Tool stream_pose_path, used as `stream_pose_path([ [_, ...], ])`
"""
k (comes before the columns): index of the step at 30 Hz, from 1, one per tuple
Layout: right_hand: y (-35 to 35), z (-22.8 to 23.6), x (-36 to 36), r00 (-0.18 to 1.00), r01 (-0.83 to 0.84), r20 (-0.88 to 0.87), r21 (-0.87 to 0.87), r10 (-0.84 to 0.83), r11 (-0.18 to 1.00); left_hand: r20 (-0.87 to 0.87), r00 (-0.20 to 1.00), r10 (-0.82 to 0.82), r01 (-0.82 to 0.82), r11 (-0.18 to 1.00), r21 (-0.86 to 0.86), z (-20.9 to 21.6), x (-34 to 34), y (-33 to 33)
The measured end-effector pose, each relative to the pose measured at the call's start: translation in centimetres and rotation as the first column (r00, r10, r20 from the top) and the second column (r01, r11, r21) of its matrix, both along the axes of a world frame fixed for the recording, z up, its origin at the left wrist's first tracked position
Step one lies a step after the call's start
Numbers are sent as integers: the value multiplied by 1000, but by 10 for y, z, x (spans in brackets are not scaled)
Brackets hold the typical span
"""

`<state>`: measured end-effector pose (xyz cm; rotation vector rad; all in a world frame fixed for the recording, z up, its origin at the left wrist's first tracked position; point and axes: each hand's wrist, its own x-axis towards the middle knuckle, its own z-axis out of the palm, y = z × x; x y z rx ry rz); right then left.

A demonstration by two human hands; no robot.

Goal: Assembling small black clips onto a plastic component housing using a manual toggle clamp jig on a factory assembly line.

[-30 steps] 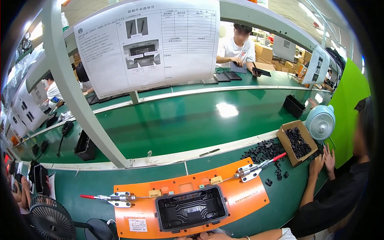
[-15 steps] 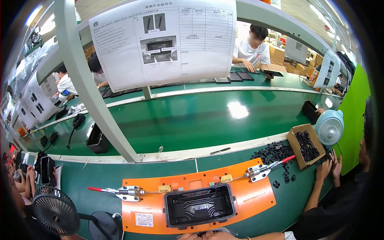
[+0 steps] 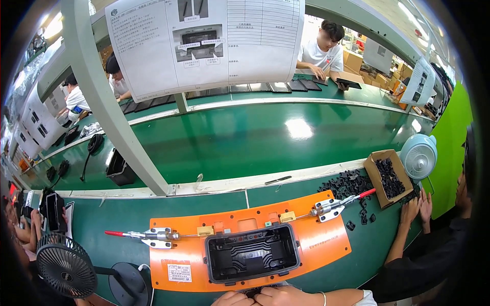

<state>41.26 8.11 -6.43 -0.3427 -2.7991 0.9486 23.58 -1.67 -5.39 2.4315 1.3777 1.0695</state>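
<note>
Both my hands are at the lower edge, close together, just below the near side of an orange fixture plate [image 3: 324,247]. My left hand [image 3: 233,299] and my right hand [image 3: 284,296] have curled fingers. Something black shows between them, with a little clear film beside it; its kind is mostly hidden. In front of them an open black plastic box housing [image 3: 254,278] sits in the plate, ribbed inside. Two toggle clamps with red handles are mounted on the plate, the left clamp [image 3: 161,235] and the right clamp [image 3: 326,208].
A cardboard box [image 3: 375,176] of small black parts stands at the right, with loose black parts [image 3: 352,184] beside it. A co-worker's hands [image 3: 416,209] are near it. A black fan [image 3: 66,265] stands at left, a light blue fan [image 3: 419,155] at right. A metal post [image 3: 109,102] rises ahead.
My hands have come further into view at the lower edge, still together. The whole scene has shifted slightly up and left in the picture. The box housing stays in the plate.
</note>
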Motion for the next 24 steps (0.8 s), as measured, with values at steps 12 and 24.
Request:
stream_pose_path([
  [12, 6, 16, 3, 996, -43, -73, 87, 50, 995, -11, 999, -51, 51, 999, 0, -2, -3, 1],
  [24, 7, 6, -4, 967, -108, -216, 146, 138, 983, 50, 995, -82, 75, 989, 126, 5, 3, 8],
])
